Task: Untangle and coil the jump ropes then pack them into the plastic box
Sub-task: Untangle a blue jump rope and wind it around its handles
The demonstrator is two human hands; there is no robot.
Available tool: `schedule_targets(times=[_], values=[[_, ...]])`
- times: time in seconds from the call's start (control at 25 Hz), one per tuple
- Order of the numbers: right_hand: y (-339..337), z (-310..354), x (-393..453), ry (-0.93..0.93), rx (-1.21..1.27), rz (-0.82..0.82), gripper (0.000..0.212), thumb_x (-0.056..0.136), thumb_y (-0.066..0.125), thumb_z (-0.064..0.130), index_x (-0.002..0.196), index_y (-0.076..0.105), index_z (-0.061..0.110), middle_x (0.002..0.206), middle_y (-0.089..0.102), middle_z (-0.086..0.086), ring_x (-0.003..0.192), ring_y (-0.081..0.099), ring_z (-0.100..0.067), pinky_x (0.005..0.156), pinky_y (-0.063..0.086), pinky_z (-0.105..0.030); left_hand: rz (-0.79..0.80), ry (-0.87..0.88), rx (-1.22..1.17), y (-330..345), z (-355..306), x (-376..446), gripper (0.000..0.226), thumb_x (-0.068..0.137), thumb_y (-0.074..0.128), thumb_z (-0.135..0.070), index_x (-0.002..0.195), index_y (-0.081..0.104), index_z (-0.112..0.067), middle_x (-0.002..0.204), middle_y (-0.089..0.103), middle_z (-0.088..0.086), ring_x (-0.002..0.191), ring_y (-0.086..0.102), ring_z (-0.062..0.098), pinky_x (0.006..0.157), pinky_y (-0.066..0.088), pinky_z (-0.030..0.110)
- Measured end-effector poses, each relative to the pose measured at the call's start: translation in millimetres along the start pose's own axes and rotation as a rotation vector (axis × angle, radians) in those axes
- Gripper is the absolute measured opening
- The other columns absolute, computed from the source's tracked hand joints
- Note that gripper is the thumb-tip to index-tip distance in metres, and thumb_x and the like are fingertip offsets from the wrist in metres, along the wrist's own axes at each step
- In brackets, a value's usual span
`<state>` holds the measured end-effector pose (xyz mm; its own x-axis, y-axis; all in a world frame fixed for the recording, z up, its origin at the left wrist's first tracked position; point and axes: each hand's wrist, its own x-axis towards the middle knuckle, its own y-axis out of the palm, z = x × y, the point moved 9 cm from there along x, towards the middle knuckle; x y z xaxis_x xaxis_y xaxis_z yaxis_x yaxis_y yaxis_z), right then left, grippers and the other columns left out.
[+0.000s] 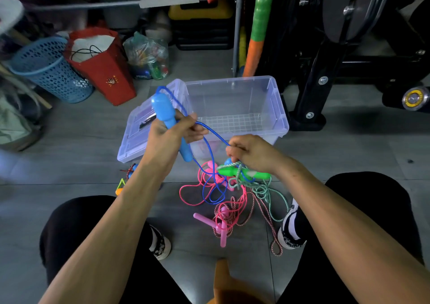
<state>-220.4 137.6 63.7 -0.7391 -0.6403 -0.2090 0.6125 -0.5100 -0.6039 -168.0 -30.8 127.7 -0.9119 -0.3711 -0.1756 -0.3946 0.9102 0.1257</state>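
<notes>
— Several ropes lie knotted on the floor [325,154] between your shoes: a pink rope [190,193], a red-and-white twisted rope [263,210] and a pale green twisted rope [272,194], with pink handles [210,222] at the near edge of the heap. Where do you stand in the job?

— You're on the untangling step, working the blue rope [209,140] free. Your left hand [172,132] is wrapped round the blue handle [168,122], held up and tilted, with the cord looping over its top. Your right hand [250,152] has its fingers curled, pinching the blue cord just above the green handle [235,171], which hangs in the tangle right below it.

— And what does the next move call for?

— In my judgement, you feed the blue loops out from under the pink and green strands rather than pull hard, since the blue cord dips into the heap and crosses the pink one. The second blue handle seems to sit just behind your right hand, though you can't tell for sure. Once it's free, you coil it.

— Where does it go?

— Beyond your hands, the plastic box [277,108] stands open on the floor, seemingly with nothing coiled inside it yet. Its lid [139,126] leans against the left side.
</notes>
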Motion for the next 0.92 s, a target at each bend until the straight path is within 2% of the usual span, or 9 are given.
schedule_targets(times=[0.16,0.28,0.36,0.48,0.56,0.64,0.76,0.84,0.92], values=[[-2.7,-13.0,3.8,0.044,-0.231,-0.045,0.021,0.093,0.050,0.019,0.078,0.060,0.009,0.083,0.069,-0.010,0.082,0.060,-0.029,0.078,0.049,-0.042,-0.194,0.029,-0.198,-31.4,-5.9,4.6,0.024,0.090,0.059,-0.001,0.069,0.051,-0.011,0.058,0.062,0.008,0.063,0.069,0.027,0.068,0.058,0.037],[-14.1,-0.1,5.0,0.013,-0.199,-0.128,0.022,0.095,0.050,0.021,0.078,0.059,0.010,0.080,0.068,-0.013,0.080,0.060,-0.033,0.073,0.050,-0.042,-0.261,-0.174,0.293,-53.2,20.1,10.2,0.014,0.090,0.062,-0.013,0.076,0.059,-0.011,0.069,0.069,0.010,0.052,0.065,0.017,0.060,0.051,0.031],[-21.6,10.3,5.4,-0.028,-0.207,-0.166,0.028,0.096,0.051,0.024,0.071,0.053,0.012,0.069,0.063,-0.010,0.071,0.056,-0.031,0.065,0.047,-0.041,-0.130,-0.346,0.677,-54.6,45.4,7.5,0.020,0.092,0.060,-0.030,0.079,0.061,-0.015,0.075,0.069,0.010,0.054,0.067,0.022,0.052,0.046,0.026],[-21.0,20.3,4.7,-0.093,-0.267,-0.116,0.032,0.098,0.051,0.026,0.068,0.045,0.018,0.059,0.049,0.000,0.065,0.047,-0.028,0.063,0.042,-0.042,-0.039,-0.311,0.993,-48.4,51.3,5.3,0.029,0.092,0.056,-0.040,0.080,0.058,-0.013,0.059,0.058,0.004,0.059,0.070,0.026,0.049,0.045,0.023],[-11.4,24.2,2.5,-0.121,-0.323,-0.031,0.024,0.099,0.050,0.027,0.079,0.056,0.015,0.064,0.049,0.003,0.069,0.046,-0.023,0.067,0.043,-0.041,-0.068,-0.077,0.984,-33.8,32.7,8.7,0.026,0.092,0.059,-0.037,0.088,0.064,-0.011,0.060,0.055,0.003,0.059,0.061,0.027,0.054,0.040,0.026],[-5.0,36.2,-0.7,-0.186,-0.315,0.003,0.020,0.100,0.050,0.024,0.090,0.063,0.012,0.068,0.048,0.006,0.069,0.042,-0.016,0.067,0.037,-0.034,0.073,0.089,0.845,-3.8,20.9,2.6,0.019,0.093,0.062,-0.032,0.100,0.069,-0.016,0.059,0.050,-0.008,0.053,0.045,0.013,0.054,0.036,0.022],[-11.4,51.8,-2.3,-0.221,-0.231,-0.045,0.016,0.098,0.052,0.018,0.090,0.065,0.014,0.061,0.045,0.012,0.056,0.039,-0.011,0.057,0.030,-0.022,0.353,0.024,0.752,30.5,33.9,-11.9,0.021,0.095,0.061,-0.027,0.076,0.067,-0.020,0.047,0.050,-0.013,0.042,0.039,0.001,0.050,0.036,0.016],[-14.0,46.5,-1.7,-0.196,-0.241,-0.058,0.017,0.097,0.053,0.017,0.083,0.061,0.014,0.059,0.048,0.009,0.056,0.043,-0.010,0.055,0.032,-0.022,0.268,-0.010,0.613,26.4,29.2,-8.7,0.034,0.094,0.062,-0.025,0.062,0.056,-0.016,0.050,0.051,-0.009,0.043,0.042,0.007,0.050,0.036,0.022],[-14.1,33.5,-3.0,-0.169,-0.260,-0.074,0.016,0.097,0.052,0.015,0.084,0.061,0.008,0.068,0.057,-0.002,0.066,0.049,-0.020,0.063,0.036,-0.033,0.050,0.004,0.348,6.5,10.5,-1.0,0.033,0.093,0.061,-0.020,0.062,0.053,-0.013,0.052,0.047,-0.002,0.046,0.039,0.013,0.049,0.035,0.024]])
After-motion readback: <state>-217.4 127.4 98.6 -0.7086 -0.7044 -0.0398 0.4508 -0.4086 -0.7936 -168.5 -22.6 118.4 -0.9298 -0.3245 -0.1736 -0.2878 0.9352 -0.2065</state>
